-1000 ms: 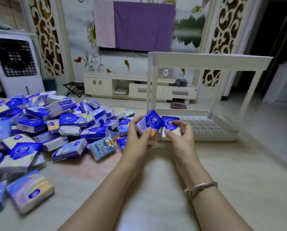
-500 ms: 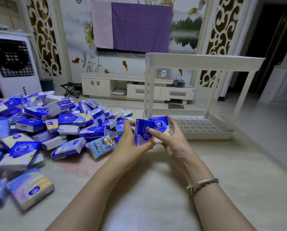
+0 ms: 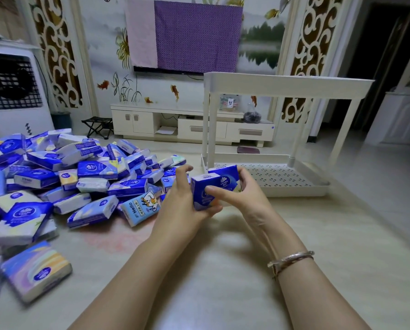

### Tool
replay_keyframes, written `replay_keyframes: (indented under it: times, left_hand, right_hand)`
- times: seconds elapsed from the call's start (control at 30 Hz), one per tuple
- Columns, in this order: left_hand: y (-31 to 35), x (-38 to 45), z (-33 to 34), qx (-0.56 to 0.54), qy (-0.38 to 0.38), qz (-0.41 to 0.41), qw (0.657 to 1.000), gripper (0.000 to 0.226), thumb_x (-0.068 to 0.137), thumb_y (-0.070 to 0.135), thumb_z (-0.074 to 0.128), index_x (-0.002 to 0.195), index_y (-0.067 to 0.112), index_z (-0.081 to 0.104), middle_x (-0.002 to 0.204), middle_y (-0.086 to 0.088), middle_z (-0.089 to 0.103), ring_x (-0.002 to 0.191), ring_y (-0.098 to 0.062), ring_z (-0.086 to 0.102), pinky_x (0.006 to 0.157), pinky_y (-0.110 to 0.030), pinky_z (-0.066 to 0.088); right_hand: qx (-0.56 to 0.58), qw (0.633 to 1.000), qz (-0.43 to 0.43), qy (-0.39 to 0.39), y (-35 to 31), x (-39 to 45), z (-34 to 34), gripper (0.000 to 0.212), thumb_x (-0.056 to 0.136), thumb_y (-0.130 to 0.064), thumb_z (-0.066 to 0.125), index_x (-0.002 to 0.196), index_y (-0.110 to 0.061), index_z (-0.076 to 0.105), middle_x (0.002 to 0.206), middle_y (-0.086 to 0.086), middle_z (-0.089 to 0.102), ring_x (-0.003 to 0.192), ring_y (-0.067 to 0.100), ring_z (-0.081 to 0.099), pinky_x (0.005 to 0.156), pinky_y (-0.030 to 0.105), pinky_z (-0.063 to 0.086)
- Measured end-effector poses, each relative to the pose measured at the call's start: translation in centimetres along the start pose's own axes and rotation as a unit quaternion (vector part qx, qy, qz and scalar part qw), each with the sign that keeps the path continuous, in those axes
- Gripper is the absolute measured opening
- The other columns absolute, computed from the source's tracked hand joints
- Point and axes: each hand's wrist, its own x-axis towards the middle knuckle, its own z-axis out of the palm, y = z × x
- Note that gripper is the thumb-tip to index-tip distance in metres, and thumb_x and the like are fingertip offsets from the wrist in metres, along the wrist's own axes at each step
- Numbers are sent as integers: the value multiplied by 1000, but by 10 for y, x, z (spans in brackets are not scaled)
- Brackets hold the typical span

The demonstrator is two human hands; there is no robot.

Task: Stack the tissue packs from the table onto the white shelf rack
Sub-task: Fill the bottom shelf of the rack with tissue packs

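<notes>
Two tissue packs [image 3: 214,186] between my hands, frame centre
My left hand [image 3: 183,201] and right hand [image 3: 240,191] both grip them with curled fingers, before the white rack [image 3: 270,186]

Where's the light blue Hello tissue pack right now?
The Hello pack lies on the table at the pile's near right edge, just left of the left hand.

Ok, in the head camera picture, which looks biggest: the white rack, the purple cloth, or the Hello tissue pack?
1. white rack
2. purple cloth, though it hangs farther away, so the first two places are unsure
3. Hello tissue pack, plainly the smallest
</notes>
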Motion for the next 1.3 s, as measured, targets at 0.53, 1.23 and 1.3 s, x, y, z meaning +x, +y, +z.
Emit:
replay_keyframes:
  times: [0.53,1.23,1.3]
  left_hand:
    - [14,20,-10,-412,38,-216,884,32,95,30,55,121,12,50,89,-2,66,73,-14,59,67,-28,43]
    - [14,35,28,-284,-17,-105,953,23,90,12,61,114,11,64,106,2,69,85,10,64,72,-5,48]
    - [20,45,25,-257,51,-120,958,16,93,24,58,109,21,61,110,4,64,81,10,59,68,-6,44]
  right_hand:
    - [-2,980,-8,197,4,1,-36,20,81,-22,74,95,-14,64,84,1,69,69,6,62,56,9,46]
    - [108,991,44,71,15,20,-36,36,78,-12,75,110,-14,60,96,6,73,81,17,71,72,36,60]
    - [128,986,47,91,15,19,-41,33,78,-15,75,108,-15,60,93,4,73,78,16,70,74,40,58]
